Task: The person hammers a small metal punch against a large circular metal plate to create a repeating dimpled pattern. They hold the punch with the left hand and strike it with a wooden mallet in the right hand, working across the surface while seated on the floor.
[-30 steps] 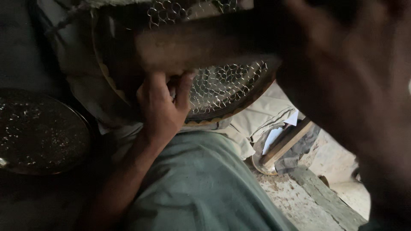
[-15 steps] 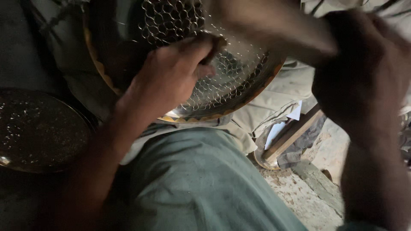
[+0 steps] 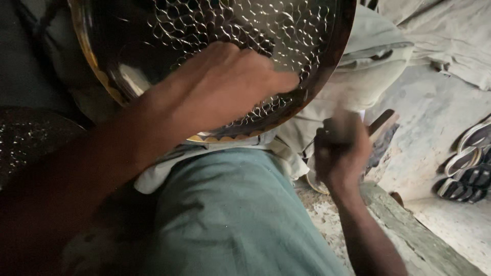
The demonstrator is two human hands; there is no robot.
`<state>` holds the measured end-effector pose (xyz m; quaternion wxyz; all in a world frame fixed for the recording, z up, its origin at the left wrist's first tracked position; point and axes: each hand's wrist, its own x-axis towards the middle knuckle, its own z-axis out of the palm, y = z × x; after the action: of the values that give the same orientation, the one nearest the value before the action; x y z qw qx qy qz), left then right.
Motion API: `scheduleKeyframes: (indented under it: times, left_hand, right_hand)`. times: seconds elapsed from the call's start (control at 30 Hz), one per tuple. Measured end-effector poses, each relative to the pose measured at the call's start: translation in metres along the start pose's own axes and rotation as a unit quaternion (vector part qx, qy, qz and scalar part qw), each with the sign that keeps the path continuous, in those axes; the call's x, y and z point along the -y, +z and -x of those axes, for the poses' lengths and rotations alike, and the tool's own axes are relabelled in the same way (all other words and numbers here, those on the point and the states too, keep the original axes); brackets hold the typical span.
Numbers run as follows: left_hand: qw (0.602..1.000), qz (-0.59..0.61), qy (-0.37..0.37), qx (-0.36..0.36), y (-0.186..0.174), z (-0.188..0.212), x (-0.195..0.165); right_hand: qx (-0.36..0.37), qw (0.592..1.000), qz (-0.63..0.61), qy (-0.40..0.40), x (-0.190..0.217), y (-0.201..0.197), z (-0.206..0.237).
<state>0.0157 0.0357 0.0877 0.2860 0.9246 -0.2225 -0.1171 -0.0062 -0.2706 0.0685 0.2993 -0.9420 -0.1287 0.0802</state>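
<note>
Your left hand [image 3: 225,87] now lies flat across the face of the hammered metal plate [image 3: 169,36], fingers [image 3: 279,81] together and pressed on the dimpled surface, where half a second ago they curled at its middle and a second ago gripped near its lower rim. The plate itself fills more of the view than before, tilted up against your knee above the green cloth [image 3: 230,220] of your lap. Your right hand [image 3: 341,153] has dropped clear of the plate and sits low beside your leg, closed on a dark, blurred tool [image 3: 381,125]; what kind of tool cannot be told. By the look of it, the striking has paused while you steady or turn the work.

A second dark, dotted plate [image 3: 36,143] lies to your left in shadow. There is no desk here: you sit low, with pale cloth [image 3: 358,76] bunched behind the plate, a rough stone ledge [image 3: 409,230] running along the right, a dusty concrete floor [image 3: 424,117] beyond it, and a pair of sandals [image 3: 468,168] at the far edge.
</note>
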Motion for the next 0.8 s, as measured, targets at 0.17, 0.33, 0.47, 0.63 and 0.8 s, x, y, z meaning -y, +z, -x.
scheduleKeyframes:
  times: [0.17, 0.33, 0.47, 0.63, 0.8]
  left_hand:
    - [0.942, 0.173, -0.085, -0.275, 0.014, 0.038, -0.002]
    - [0.815, 0.311, -0.221, -0.437, 0.052, 0.063, -0.031]
    - [0.800, 0.273, -0.252, -0.472, 0.073, 0.063, -0.035]
    - [0.802, 0.250, -0.235, -0.488, 0.075, 0.063, -0.033]
    - [0.789, 0.289, -0.286, -0.461, 0.084, 0.064, -0.031]
  right_hand:
    - [-0.012, 0.984, -0.165, 0.066, -0.005, -0.002, -0.015]
    - [-0.008, 0.968, -0.243, 0.069, 0.024, -0.020, -0.055]
    - [0.016, 0.950, -0.301, -0.081, 0.067, -0.025, -0.085]
    - [0.058, 0.917, 0.282, -0.275, 0.136, -0.045, -0.134]
    - [0.112, 0.908, 0.145, -0.378, 0.190, -0.057, -0.148]
